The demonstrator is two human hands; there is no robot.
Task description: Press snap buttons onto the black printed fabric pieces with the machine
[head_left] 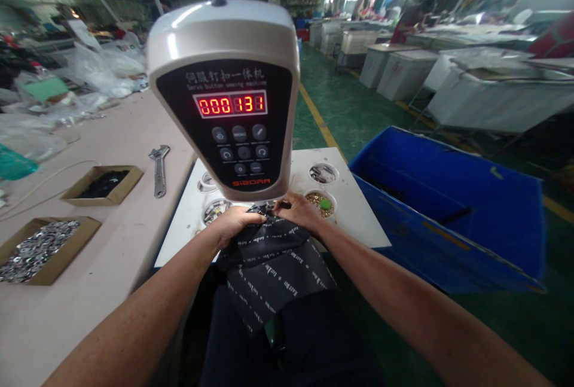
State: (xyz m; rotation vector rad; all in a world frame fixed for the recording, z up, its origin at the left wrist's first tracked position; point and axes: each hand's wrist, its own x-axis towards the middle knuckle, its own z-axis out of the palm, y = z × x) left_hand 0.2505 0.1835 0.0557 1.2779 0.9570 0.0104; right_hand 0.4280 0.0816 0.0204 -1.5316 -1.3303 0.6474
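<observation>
Dark fabric [278,270] printed with rows of white lettering hangs from the machine table's front edge over my lap. My left hand [235,224] grips its upper left part, thumb laid across the cloth. Pinched at the upper right of the same cloth is my right hand [298,210], close under the machine head. The button sewing machine [224,94] stands right in front of me, its red display reading 000131. Its head hides the working point and some fingertips.
Round wells in the white table [359,219] hold small metal parts; a green cap [325,204] lies in one. To the left are a wrench [159,171], a box of metal pieces [42,249] and a box of black pieces [105,183]. A blue bin [448,207] stands right.
</observation>
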